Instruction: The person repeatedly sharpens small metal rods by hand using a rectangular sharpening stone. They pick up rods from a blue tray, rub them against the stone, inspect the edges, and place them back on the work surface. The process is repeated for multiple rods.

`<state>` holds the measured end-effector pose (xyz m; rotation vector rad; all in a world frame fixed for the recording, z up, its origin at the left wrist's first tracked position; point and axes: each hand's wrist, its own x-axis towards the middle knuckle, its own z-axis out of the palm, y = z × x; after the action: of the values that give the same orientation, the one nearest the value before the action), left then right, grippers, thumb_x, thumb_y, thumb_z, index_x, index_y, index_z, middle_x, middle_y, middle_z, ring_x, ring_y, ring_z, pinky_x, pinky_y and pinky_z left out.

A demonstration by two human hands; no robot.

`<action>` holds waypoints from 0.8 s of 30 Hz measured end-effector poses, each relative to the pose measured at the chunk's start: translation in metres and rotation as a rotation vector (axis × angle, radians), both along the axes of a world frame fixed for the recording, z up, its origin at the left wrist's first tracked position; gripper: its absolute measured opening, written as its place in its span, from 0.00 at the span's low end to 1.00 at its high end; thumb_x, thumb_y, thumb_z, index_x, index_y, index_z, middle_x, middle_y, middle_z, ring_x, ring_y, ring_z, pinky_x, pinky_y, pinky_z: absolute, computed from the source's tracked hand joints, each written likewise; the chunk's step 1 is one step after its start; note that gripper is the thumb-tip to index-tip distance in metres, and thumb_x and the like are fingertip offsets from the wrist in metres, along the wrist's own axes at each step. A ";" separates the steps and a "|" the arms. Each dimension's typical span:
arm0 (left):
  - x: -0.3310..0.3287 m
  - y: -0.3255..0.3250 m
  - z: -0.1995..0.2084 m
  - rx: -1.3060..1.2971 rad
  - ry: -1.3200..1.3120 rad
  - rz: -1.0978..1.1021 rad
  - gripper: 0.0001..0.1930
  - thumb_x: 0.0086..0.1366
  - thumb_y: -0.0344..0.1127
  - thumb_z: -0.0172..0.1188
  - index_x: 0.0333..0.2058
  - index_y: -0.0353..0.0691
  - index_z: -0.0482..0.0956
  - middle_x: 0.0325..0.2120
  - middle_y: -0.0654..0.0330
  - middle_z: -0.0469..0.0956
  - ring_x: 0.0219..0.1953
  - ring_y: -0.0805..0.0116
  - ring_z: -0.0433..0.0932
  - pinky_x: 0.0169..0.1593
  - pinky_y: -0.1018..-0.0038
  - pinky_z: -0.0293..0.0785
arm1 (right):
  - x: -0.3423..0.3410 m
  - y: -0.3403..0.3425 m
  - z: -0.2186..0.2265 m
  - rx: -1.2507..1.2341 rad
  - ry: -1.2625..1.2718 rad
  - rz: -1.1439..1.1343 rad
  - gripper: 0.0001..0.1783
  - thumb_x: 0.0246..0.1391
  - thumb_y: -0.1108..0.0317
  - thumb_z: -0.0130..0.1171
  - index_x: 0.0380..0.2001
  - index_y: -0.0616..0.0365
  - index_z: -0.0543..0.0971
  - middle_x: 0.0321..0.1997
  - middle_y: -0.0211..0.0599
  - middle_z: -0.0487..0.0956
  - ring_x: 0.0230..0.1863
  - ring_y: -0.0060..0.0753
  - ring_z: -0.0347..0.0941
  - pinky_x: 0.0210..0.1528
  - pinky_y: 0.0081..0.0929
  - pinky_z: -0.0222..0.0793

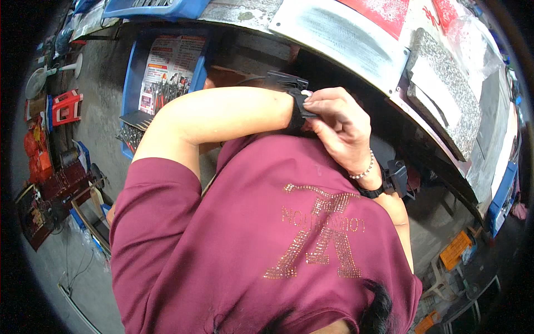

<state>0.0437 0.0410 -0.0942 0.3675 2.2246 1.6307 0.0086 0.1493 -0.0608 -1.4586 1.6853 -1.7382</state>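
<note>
My left forearm [233, 114] is bent across the front of my maroon shirt. A black wrist strap [299, 108] wraps its wrist, with a black device [286, 80] beside it. My right hand [342, 128] reaches over from the right, its thumb and fingertips closed on the edge of that strap. Behind the strap and the right hand, my left hand is hidden, so its fingers cannot be made out. A beaded bracelet [362, 173] circles the right wrist, and farther up sits another black strapped device [394, 177].
A workbench [339, 47] runs along the far side, with a speckled slab [445, 94] on its right part. Below its left end is a blue bin [129, 83] holding printed paper and several thin tools. Red stools [67, 107] stand at far left; an orange-seated chair [455, 250] is at lower right.
</note>
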 end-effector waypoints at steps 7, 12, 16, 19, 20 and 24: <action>-0.002 0.004 -0.001 -0.006 0.011 0.028 0.10 0.62 0.36 0.58 0.36 0.35 0.81 0.35 0.51 0.82 0.42 0.57 0.80 0.47 0.66 0.75 | -0.001 0.007 -0.001 -0.024 0.284 0.012 0.15 0.36 0.79 0.64 0.33 0.58 0.81 0.37 0.38 0.80 0.37 0.41 0.77 0.39 0.34 0.74; 0.003 0.009 0.001 -0.015 0.036 0.040 0.10 0.62 0.36 0.58 0.37 0.35 0.81 0.36 0.51 0.82 0.42 0.57 0.80 0.47 0.66 0.75 | 0.004 0.009 0.000 -0.062 0.689 0.001 0.17 0.35 0.72 0.62 0.35 0.58 0.82 0.41 0.38 0.79 0.39 0.39 0.75 0.43 0.37 0.71; 0.005 0.013 0.001 -0.025 0.064 0.053 0.10 0.62 0.36 0.58 0.37 0.35 0.81 0.36 0.51 0.82 0.43 0.57 0.80 0.47 0.67 0.75 | 0.005 0.016 0.013 0.016 0.688 0.185 0.16 0.41 0.65 0.64 0.38 0.53 0.82 0.46 0.36 0.79 0.47 0.42 0.73 0.51 0.48 0.65; 0.005 0.016 0.001 -0.036 0.087 0.064 0.10 0.62 0.36 0.58 0.37 0.35 0.81 0.36 0.51 0.82 0.43 0.57 0.80 0.47 0.67 0.75 | -0.007 0.024 0.024 0.005 0.340 0.310 0.10 0.49 0.64 0.65 0.35 0.55 0.82 0.46 0.39 0.80 0.46 0.43 0.75 0.52 0.43 0.66; 0.005 0.017 0.001 -0.041 0.093 0.067 0.10 0.62 0.36 0.58 0.37 0.35 0.81 0.36 0.51 0.82 0.43 0.57 0.80 0.47 0.67 0.75 | -0.013 0.023 0.026 -0.039 0.135 0.280 0.09 0.50 0.66 0.65 0.34 0.58 0.82 0.44 0.40 0.80 0.44 0.42 0.76 0.51 0.39 0.67; 0.009 0.021 0.003 -0.055 0.124 0.065 0.10 0.62 0.36 0.58 0.37 0.35 0.81 0.36 0.51 0.82 0.43 0.57 0.80 0.47 0.67 0.74 | -0.019 0.011 0.022 0.371 -0.269 0.065 0.18 0.65 0.62 0.52 0.50 0.66 0.74 0.46 0.49 0.81 0.49 0.43 0.78 0.54 0.34 0.71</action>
<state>0.0523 0.0615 -0.0909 0.3951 2.3918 1.6159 -0.0100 0.1602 -0.0390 -1.0525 1.6815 -1.4170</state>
